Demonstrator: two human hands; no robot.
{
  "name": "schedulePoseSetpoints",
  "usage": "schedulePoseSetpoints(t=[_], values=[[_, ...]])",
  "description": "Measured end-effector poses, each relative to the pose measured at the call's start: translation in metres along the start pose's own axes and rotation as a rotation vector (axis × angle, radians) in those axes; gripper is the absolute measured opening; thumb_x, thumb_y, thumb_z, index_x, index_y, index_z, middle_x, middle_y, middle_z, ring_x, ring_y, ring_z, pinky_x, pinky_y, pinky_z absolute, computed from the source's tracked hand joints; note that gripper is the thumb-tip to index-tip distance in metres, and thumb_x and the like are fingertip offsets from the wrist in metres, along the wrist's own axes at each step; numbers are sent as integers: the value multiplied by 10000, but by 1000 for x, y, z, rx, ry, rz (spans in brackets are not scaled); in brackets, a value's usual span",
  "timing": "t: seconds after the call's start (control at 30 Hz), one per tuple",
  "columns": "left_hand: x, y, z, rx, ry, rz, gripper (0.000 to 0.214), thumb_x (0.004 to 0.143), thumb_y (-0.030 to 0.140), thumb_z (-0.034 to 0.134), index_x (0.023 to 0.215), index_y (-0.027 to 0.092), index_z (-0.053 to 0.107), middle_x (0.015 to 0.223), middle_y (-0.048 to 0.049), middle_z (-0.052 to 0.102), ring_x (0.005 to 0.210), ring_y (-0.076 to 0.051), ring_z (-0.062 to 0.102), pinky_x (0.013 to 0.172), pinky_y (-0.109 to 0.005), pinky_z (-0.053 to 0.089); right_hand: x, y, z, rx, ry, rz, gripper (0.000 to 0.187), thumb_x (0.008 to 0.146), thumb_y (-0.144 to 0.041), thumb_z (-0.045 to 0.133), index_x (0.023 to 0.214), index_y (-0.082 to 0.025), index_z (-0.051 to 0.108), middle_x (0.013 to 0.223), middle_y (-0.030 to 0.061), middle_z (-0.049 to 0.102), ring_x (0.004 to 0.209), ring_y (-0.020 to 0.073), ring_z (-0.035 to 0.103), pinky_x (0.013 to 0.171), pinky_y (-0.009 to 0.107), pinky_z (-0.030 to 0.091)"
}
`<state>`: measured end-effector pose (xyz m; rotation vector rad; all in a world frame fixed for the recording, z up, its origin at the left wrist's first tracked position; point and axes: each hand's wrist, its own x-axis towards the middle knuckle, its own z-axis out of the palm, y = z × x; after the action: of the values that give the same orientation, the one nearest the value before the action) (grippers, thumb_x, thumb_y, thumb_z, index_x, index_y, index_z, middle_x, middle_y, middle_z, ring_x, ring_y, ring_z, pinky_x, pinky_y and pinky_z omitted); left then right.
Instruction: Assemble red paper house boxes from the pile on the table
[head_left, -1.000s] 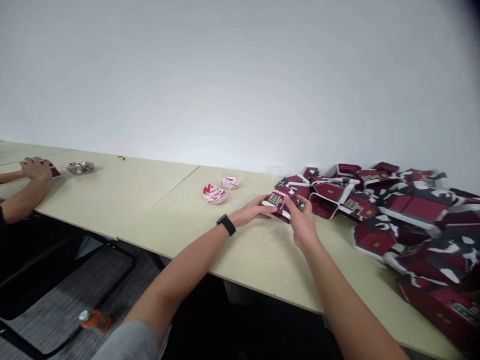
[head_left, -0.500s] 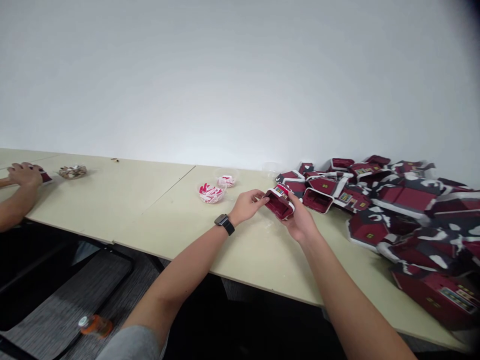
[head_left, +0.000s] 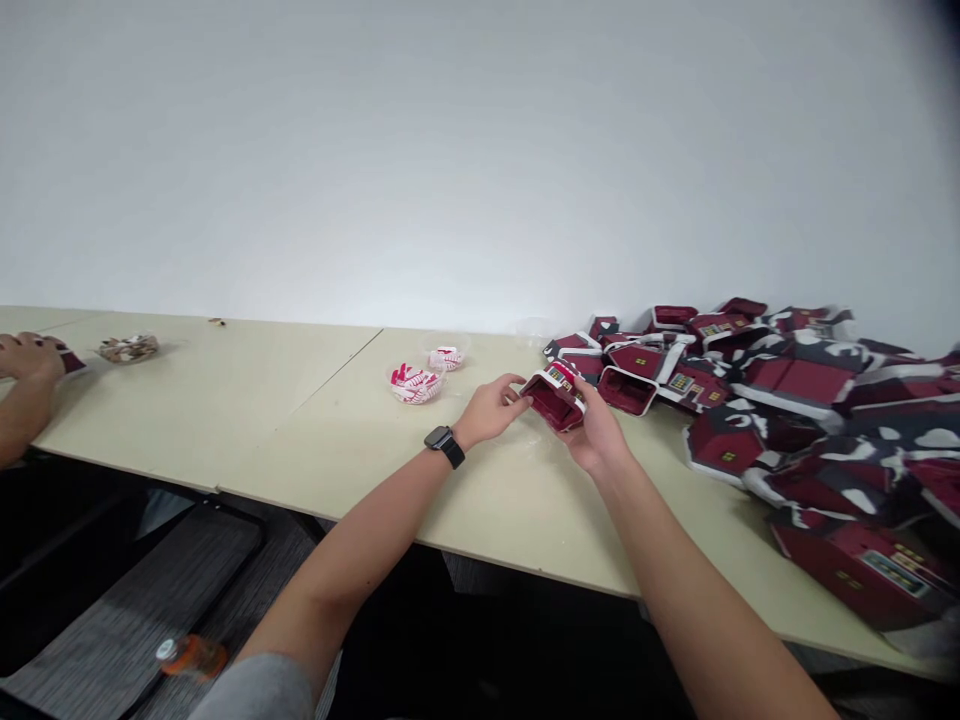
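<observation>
Between my two hands, just above the table, is a small dark-red model house [head_left: 553,408] with white edging, its hollow open underside facing me. My right hand [head_left: 597,432] wraps round the house's right side. With thumb and fingertips, my left hand [head_left: 490,410] pinches its left edge; a black watch is on that wrist. To the left of the house stands a clear bowl [head_left: 415,384] of red-and-white pieces, and behind it a second clear bowl [head_left: 445,356] holds similar pieces.
A heap of similar model houses [head_left: 802,390] covers the table's right side. The pale table [head_left: 315,440] meets a white wall. At far left a co-worker's hand [head_left: 30,360] touches a dark-red thing beside a bowl of brownish pieces [head_left: 129,348]. An orange bottle [head_left: 192,655] lies below.
The view has shifted slightly, so the table things sit a little further left. Both hands keep hold of the house, which appears tilted a bit differently.
</observation>
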<state>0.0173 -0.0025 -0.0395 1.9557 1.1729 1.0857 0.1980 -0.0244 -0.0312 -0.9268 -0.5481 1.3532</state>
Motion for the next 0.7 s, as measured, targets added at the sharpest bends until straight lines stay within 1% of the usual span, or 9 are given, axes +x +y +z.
schedulePoseSetpoints(t=[0.13, 0.3, 0.4, 0.5, 0.57, 0.6, 0.63, 0.67, 0.7], values=[[-3, 5, -1, -10, 0, -8, 465, 983, 411, 659, 1383, 179, 607, 915, -32, 753, 682, -144, 666, 716, -273, 507, -1, -2, -1, 6, -33, 35, 272, 896, -447, 746, 1083, -253, 711, 991, 20, 779, 834, 202, 736, 657, 288, 611], [-6, 11, -4, 53, 5, 25, 511, 1023, 458, 597, 1456, 191, 549, 969, -49, 770, 728, -164, 681, 737, -292, 512, -2, -5, -1, 90, -39, 109, 200, 956, -412, 684, 1055, -244, 727, 1033, 40, 794, 851, 199, 736, 679, 292, 607], [-7, 15, -4, 119, 42, 94, 558, 1045, 470, 563, 1521, 188, 492, 1063, -74, 773, 844, -190, 701, 793, -317, 528, -3, -8, -2, 154, -44, 187, 219, 984, -428, 620, 1026, -239, 722, 1009, 46, 791, 811, 195, 715, 654, 295, 591], [-9, 22, -5, 170, 112, 201, 589, 1052, 465, 555, 1574, 213, 455, 1292, -115, 727, 1084, -230, 686, 894, -348, 555, -2, -9, -4, 221, -95, 194, 231, 979, -436, 580, 1030, -248, 705, 1014, 50, 784, 819, 202, 705, 670, 316, 594], [-12, 29, -6, 213, 162, 310, 548, 1061, 472, 537, 1550, 226, 510, 1439, -136, 656, 1273, -263, 620, 1027, -395, 542, -1, -8, -6, 251, -135, 162, 238, 969, -435, 567, 1049, -256, 702, 1043, 52, 782, 856, 211, 709, 698, 332, 599], [-14, 33, -6, 239, 181, 367, 514, 1066, 471, 524, 1518, 226, 556, 1472, -140, 634, 1338, -275, 584, 1096, -420, 513, -1, -8, -7, 264, -154, 144, 236, 963, -429, 565, 1051, -258, 702, 1055, 51, 781, 873, 213, 710, 714, 338, 601], [-16, 36, -6, 265, 186, 414, 484, 1072, 465, 507, 1482, 224, 599, 1467, -142, 635, 1363, -284, 568, 1143, -437, 483, 0, -8, -7, 275, -171, 129, 233, 956, -423, 567, 1048, -258, 704, 1062, 49, 782, 885, 213, 709, 726, 340, 600], [-18, 40, -5, 290, 172, 439, 465, 1078, 458, 488, 1448, 219, 635, 1423, -145, 659, 1339, -287, 583, 1155, -445, 470, 0, -8, -8, 283, -187, 114, 231, 949, -418, 573, 1044, -257, 708, 1067, 46, 782, 893, 212, 708, 735, 340, 599], [-20, 43, -2, 312, 141, 438, 456, 1083, 452, 469, 1420, 213, 663, 1339, -146, 697, 1270, -288, 621, 1134, -446, 478, 0, -8, -8, 284, -198, 97, 235, 942, -419, 579, 1038, -253, 714, 1069, 45, 784, 897, 212, 707, 739, 339, 597]])
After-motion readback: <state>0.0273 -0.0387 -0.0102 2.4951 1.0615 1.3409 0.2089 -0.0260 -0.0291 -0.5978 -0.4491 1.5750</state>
